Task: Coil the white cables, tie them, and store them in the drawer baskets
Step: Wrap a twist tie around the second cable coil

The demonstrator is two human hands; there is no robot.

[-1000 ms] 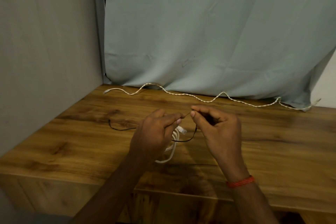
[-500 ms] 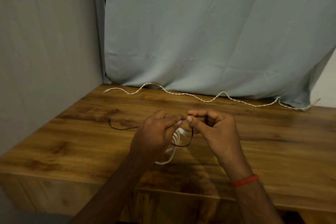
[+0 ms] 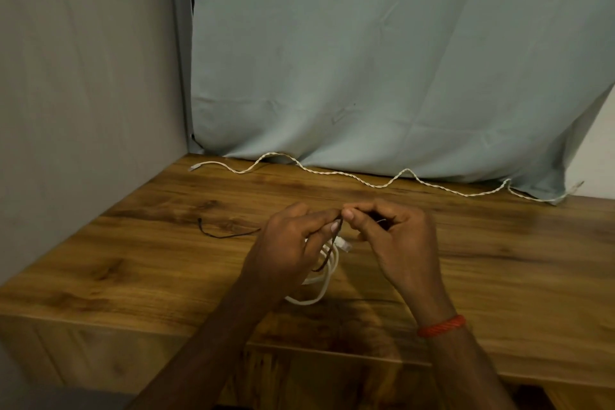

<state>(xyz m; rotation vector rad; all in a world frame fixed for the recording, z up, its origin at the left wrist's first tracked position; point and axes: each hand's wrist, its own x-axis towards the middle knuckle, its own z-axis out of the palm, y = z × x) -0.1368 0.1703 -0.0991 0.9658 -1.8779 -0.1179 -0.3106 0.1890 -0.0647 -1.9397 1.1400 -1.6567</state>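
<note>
One coiled white cable [image 3: 327, 273] is held beneath the left hand [image 3: 286, 243], whose fingertips also pinch a thin black tie [image 3: 226, 236]. The tie's other end is pinched by the right hand [image 3: 396, 240]. Being light and limp, the coil is probably best gripped across its loops. A second white cable [image 3: 366, 180] is laid uncoiled beyond both hands on the counter [image 3: 499, 260].

The desk [image 3: 499, 260] looks like brown wood-grain board, smooth with a low sheen. At twelve o'clock hangs a pale cloth [image 3: 366, 60], matt and creased. The wall [image 3: 83, 76] at nine o'clock is flat matt grey. The coiled white cable [image 3: 319, 296] at the centre has a smooth plastic jacket. The long cable [image 3: 366, 180] along the back edge looks braided and rougher. The thin dark tie [image 3: 226, 236] is matt and wiry. The red wristband [image 3: 441, 326] at four o'clock is twisted cord.
</note>
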